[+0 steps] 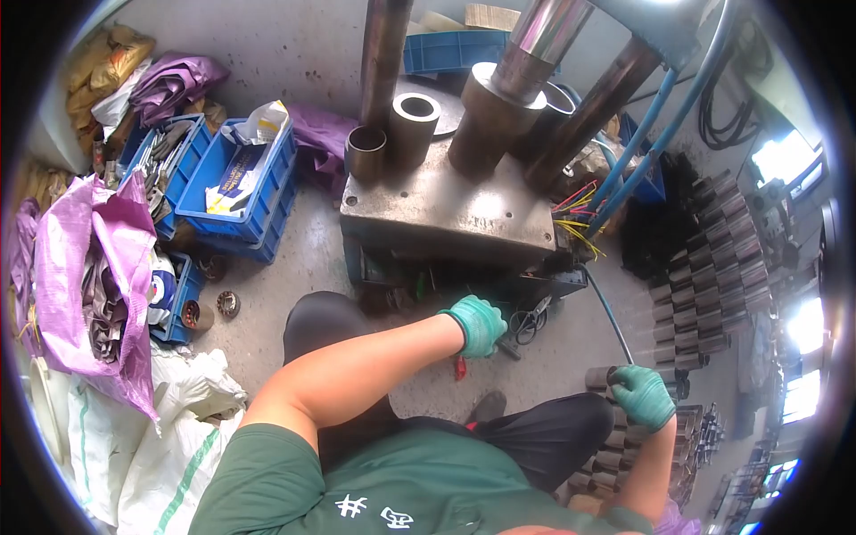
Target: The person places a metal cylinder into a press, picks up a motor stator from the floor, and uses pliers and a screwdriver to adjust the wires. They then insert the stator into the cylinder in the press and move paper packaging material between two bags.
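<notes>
My left hand (480, 326), in a green work glove, is in front of the press, below the front edge of its steel bed (446, 209). Its fingers look curled; whatever they may hold is hidden from view. To the right, my gloved right hand (644, 399) is closed on the end of a short metal cylinder (599, 379), beside the stacked metal cylinders. On the press bed a thick ring-topped sleeve (415, 129) and a smaller open tube (366, 153) stand upright. The shiny press ram (544, 45) comes down onto a thick collar piece (490, 125).
Rows of metal cylinders (713, 267) are stacked at the right. Blue crates (239, 209) and a purple sack of metal scraps (98, 276) stand at the left, with white sacks (169, 437) nearer. A blue hose (637, 147) and yellow and red wires (575, 214) run beside the press.
</notes>
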Action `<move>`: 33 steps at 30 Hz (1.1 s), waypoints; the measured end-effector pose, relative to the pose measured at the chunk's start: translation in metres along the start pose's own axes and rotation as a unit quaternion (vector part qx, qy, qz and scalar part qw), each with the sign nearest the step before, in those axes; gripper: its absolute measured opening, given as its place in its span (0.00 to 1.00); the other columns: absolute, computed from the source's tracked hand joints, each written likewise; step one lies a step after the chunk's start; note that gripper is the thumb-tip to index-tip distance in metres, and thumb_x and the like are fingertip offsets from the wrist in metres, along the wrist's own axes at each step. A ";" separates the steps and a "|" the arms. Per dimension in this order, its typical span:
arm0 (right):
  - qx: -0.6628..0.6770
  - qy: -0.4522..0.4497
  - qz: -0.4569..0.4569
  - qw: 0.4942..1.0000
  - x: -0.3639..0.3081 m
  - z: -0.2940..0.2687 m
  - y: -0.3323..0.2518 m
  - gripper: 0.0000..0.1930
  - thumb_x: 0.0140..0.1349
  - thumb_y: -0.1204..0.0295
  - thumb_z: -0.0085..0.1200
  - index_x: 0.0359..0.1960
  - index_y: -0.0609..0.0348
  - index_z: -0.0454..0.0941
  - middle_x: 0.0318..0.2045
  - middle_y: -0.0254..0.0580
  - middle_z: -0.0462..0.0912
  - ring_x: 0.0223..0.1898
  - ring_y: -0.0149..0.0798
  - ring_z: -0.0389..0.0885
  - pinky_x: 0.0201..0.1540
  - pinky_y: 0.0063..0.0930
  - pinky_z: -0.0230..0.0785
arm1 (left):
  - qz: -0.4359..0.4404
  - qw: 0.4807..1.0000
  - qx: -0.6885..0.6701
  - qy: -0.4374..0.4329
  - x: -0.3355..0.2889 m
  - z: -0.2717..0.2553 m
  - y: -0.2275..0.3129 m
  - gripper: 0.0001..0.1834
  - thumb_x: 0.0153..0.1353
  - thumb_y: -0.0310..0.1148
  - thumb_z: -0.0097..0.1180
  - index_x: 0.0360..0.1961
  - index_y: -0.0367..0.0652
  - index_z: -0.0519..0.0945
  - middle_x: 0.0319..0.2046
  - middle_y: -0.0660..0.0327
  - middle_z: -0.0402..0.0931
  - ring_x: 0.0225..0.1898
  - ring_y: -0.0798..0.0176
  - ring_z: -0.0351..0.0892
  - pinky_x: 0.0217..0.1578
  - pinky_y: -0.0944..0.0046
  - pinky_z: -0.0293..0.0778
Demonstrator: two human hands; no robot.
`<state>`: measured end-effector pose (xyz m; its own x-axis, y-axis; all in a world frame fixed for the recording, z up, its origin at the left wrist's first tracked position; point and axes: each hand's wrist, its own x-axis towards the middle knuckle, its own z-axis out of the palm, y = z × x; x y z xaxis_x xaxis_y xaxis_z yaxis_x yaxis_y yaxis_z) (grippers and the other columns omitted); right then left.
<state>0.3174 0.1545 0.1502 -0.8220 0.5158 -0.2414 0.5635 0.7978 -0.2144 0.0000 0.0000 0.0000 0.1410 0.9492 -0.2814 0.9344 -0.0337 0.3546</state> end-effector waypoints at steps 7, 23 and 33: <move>0.039 0.070 0.079 0.994 0.007 -0.014 -0.010 0.11 0.62 0.66 0.60 0.38 0.61 0.88 0.30 0.56 0.86 0.33 0.56 0.87 0.39 0.45 0.79 | 0.004 1.000 0.001 0.003 0.006 0.003 -0.005 0.20 0.65 0.47 0.64 0.49 0.43 0.89 0.48 0.51 0.88 0.51 0.47 0.88 0.50 0.49 0.82; 0.005 0.131 0.122 0.984 -0.009 0.036 -0.002 0.08 0.61 0.67 0.62 0.32 0.60 0.85 0.30 0.54 0.86 0.33 0.57 0.86 0.39 0.46 0.77 | -0.001 1.000 0.000 -0.008 -0.001 0.006 -0.008 0.23 0.64 0.49 0.64 0.52 0.44 0.87 0.51 0.50 0.85 0.53 0.46 0.86 0.53 0.48 0.81; -0.042 0.168 0.104 0.979 -0.009 0.042 0.006 0.11 0.62 0.64 0.64 0.32 0.60 0.84 0.29 0.56 0.85 0.33 0.60 0.84 0.38 0.48 0.76 | 0.004 1.000 -0.004 -0.005 -0.002 0.009 -0.010 0.23 0.64 0.49 0.65 0.52 0.43 0.87 0.50 0.49 0.85 0.52 0.45 0.86 0.52 0.48 0.81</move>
<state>0.3317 0.1416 0.1111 -0.6784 0.7326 0.0557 0.7248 0.6798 -0.1122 -0.0061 -0.0044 -0.0113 0.1507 0.9459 -0.2873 0.9306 -0.0377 0.3640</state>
